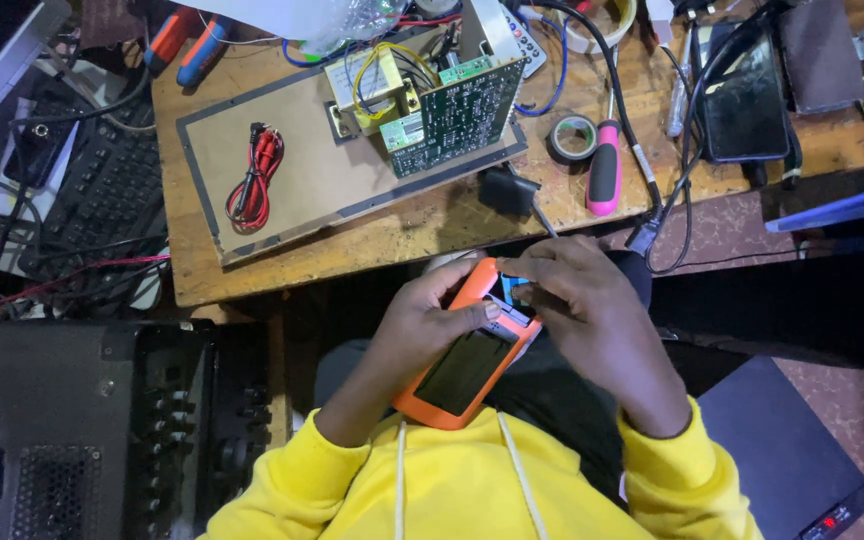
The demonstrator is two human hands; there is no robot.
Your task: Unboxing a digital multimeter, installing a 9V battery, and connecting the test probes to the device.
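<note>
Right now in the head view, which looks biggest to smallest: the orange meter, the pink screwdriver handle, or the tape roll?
1. Orange meter, though it is nearest the camera, so that helps.
2. Pink screwdriver handle.
3. Tape roll.

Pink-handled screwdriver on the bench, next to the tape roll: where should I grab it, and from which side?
Probably best to take the pink-handled screwdriver by its thick pink handle, coming straight down from above. It lies flat on the wooden bench, with its thin shaft pointing toward the far side. The roll of tape and a black cable sit close on either side, so set the fingers near the handle's butt end.

Dark screen (464, 372) on orange meter (430, 410)
</note>
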